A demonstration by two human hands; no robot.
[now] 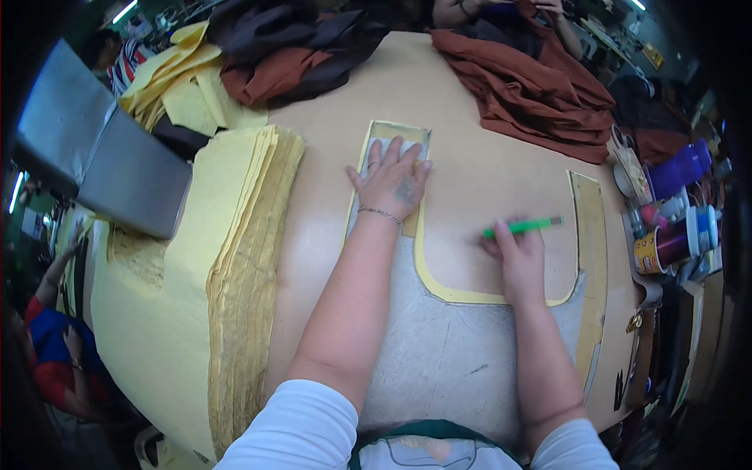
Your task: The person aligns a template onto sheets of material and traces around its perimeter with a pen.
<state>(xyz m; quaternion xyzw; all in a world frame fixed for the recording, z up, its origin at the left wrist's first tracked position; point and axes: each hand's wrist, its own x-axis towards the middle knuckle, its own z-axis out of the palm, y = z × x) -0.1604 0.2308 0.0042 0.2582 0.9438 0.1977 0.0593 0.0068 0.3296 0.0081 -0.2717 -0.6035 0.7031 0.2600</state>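
Observation:
Flat on the table lies a grey U-shaped pattern template [446,346], its arms edged with tan tape. A rim of yellow sheet [435,282] shows from beneath it along the inner curve and the left arm. My left hand [393,182] presses on the template's left arm, fingers spread and palm down. In my right hand [520,252] is a bright green pen or marker [523,226], held roughly level above the gap between the two arms. Its left end is blurred, so I cannot tell whether it touches the table.
A thick stack of yellow sheets [241,282] stands at left, beside a grey metal box-like object [135,170]. Brown fabric [529,88] and dark fabric [288,41] lie at the back. Cups and bottles [672,238] crowd the right edge. Other people are around the table.

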